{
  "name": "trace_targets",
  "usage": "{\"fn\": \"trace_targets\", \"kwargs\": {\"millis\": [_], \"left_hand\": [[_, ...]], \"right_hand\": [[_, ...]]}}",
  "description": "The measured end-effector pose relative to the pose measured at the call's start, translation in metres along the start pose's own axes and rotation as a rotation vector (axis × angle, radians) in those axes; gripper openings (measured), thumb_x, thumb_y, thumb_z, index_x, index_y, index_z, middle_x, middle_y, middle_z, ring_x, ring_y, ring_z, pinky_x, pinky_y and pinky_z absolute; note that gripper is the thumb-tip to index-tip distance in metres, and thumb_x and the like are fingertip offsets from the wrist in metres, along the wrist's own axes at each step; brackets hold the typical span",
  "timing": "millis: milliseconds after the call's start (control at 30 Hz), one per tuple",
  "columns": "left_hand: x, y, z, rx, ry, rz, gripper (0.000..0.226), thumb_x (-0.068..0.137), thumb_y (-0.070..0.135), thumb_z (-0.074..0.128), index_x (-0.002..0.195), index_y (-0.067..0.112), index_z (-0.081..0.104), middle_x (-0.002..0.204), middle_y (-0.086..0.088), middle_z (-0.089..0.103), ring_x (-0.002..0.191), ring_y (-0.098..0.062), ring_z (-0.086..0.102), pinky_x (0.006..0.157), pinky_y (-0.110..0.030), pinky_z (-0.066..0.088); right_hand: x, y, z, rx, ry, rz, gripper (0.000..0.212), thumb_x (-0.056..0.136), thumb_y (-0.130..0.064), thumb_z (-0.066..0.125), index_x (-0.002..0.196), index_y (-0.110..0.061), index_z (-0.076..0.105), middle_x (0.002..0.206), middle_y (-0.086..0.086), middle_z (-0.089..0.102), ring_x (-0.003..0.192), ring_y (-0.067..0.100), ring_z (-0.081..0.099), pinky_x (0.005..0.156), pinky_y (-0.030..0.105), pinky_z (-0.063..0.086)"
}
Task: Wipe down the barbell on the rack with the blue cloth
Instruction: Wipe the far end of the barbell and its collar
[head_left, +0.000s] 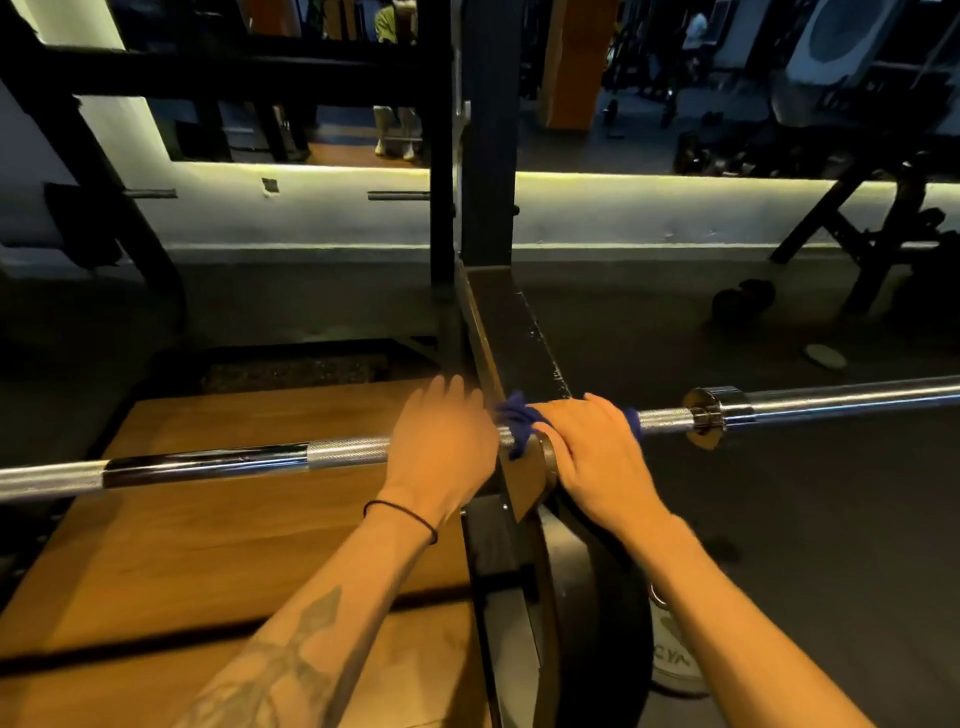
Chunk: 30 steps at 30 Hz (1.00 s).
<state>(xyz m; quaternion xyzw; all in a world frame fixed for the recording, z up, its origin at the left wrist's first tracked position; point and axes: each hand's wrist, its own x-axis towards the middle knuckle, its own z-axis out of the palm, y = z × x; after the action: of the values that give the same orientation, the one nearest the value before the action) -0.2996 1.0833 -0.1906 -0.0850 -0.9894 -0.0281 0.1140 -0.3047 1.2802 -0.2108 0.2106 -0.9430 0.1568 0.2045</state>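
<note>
A chrome barbell (218, 463) runs left to right across the view and rests on the black rack arm (519, 332). Its collar and sleeve (727, 408) stick out to the right. My right hand (592, 447) presses the blue cloth (514, 421) around the bar just right of the rack arm; cloth shows on both sides of the hand. My left hand (441, 441) lies over the bar just left of the rack arm, fingers curled over it, slightly blurred.
A wooden platform (208, 545) lies under the bar on the left. A black weight plate (587, 597) leans by the rack base below my hands. A dumbbell (743, 301) and a small disc (823, 356) lie on the dark floor at right. A mirror lines the far wall.
</note>
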Motion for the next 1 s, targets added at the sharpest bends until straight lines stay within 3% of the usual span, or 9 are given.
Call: {"fn": "trace_targets", "kwargs": {"millis": [167, 300, 400, 500, 600, 733, 800, 900, 1000], "left_hand": [[0.010, 0.020, 0.005, -0.046, 0.023, -0.068, 0.069, 0.098, 0.044, 0.007, 0.151, 0.021, 0.043, 0.158, -0.007, 0.039, 0.150, -0.028, 0.028, 0.121, -0.045, 0.025], [0.009, 0.025, 0.005, -0.041, 0.028, -0.079, 0.071, 0.098, 0.044, 0.003, 0.148, 0.021, 0.048, 0.155, -0.005, 0.045, 0.148, -0.027, 0.032, 0.119, -0.043, 0.029], [0.009, 0.024, 0.009, -0.008, 0.025, -0.080, 0.059, 0.104, 0.041, 0.013, 0.147, 0.021, 0.049, 0.154, -0.004, 0.047, 0.148, -0.024, 0.033, 0.120, -0.042, 0.029], [0.005, 0.021, 0.011, 0.001, 0.054, -0.097, 0.061, 0.103, 0.040, 0.014, 0.143, 0.018, 0.055, 0.148, -0.006, 0.054, 0.144, -0.025, 0.041, 0.118, -0.043, 0.034], [0.001, 0.022, 0.012, -0.004, 0.097, -0.092, 0.061, 0.103, 0.040, 0.016, 0.139, 0.015, 0.059, 0.143, -0.009, 0.058, 0.139, -0.027, 0.047, 0.116, -0.044, 0.037], [-0.002, 0.026, 0.013, 0.010, 0.125, -0.086, 0.057, 0.103, 0.039, 0.021, 0.136, 0.015, 0.061, 0.141, -0.009, 0.059, 0.137, -0.026, 0.050, 0.115, -0.044, 0.037], [-0.005, 0.027, 0.015, 0.003, 0.148, -0.084, 0.057, 0.103, 0.038, 0.022, 0.132, 0.013, 0.064, 0.138, -0.010, 0.062, 0.134, -0.027, 0.053, 0.113, -0.045, 0.039], [-0.004, 0.027, 0.016, -0.005, 0.155, -0.081, 0.059, 0.102, 0.037, 0.021, 0.131, 0.012, 0.066, 0.136, -0.010, 0.063, 0.133, -0.027, 0.055, 0.111, -0.046, 0.042], [-0.004, 0.028, 0.016, -0.020, 0.173, -0.093, 0.058, 0.102, 0.036, 0.023, 0.127, 0.011, 0.069, 0.131, -0.011, 0.066, 0.128, -0.029, 0.058, 0.106, -0.047, 0.046]], "right_hand": [[-0.029, 0.064, -0.033, -0.083, 0.193, 0.222, 0.037, 0.103, -0.033, 0.037, 0.109, -0.014, 0.069, 0.104, 0.003, 0.068, 0.102, 0.028, 0.062, 0.105, 0.046, 0.037], [-0.015, 0.019, -0.004, -0.151, 0.259, 0.410, 0.031, 0.098, -0.025, 0.041, 0.101, -0.012, 0.069, 0.102, 0.009, 0.068, 0.104, 0.035, 0.059, 0.102, 0.054, 0.037], [-0.016, -0.029, 0.023, -0.026, 0.211, 0.129, 0.027, 0.100, -0.024, 0.057, 0.124, -0.016, 0.065, 0.122, 0.004, 0.064, 0.119, 0.026, 0.055, 0.114, 0.049, 0.031], [-0.012, -0.001, 0.002, -0.059, 0.089, -0.015, 0.030, 0.103, -0.035, 0.044, 0.120, -0.020, 0.064, 0.106, 0.000, 0.063, 0.100, 0.023, 0.056, 0.098, 0.042, 0.041], [-0.019, 0.045, -0.020, -0.078, 0.174, 0.196, 0.034, 0.103, -0.036, 0.037, 0.098, -0.016, 0.064, 0.088, 0.002, 0.060, 0.087, 0.029, 0.056, 0.090, 0.045, 0.042], [-0.021, 0.027, -0.011, -0.045, 0.330, 0.482, 0.032, 0.100, -0.030, 0.038, 0.093, -0.013, 0.065, 0.095, 0.006, 0.064, 0.105, 0.031, 0.057, 0.110, 0.050, 0.033], [-0.015, -0.008, 0.000, 0.030, 0.302, 0.409, 0.031, 0.099, -0.031, 0.039, 0.099, -0.016, 0.066, 0.102, 0.003, 0.066, 0.113, 0.026, 0.056, 0.118, 0.048, 0.025], [-0.020, -0.029, 0.005, 0.061, 0.170, 0.106, 0.036, 0.103, -0.035, 0.040, 0.124, -0.019, 0.065, 0.122, 0.000, 0.065, 0.119, 0.019, 0.055, 0.117, 0.043, 0.027], [-0.020, 0.017, -0.010, -0.076, 0.074, -0.022, 0.036, 0.103, -0.039, 0.042, 0.123, -0.018, 0.064, 0.110, 0.002, 0.064, 0.103, 0.024, 0.057, 0.101, 0.041, 0.038]]}}
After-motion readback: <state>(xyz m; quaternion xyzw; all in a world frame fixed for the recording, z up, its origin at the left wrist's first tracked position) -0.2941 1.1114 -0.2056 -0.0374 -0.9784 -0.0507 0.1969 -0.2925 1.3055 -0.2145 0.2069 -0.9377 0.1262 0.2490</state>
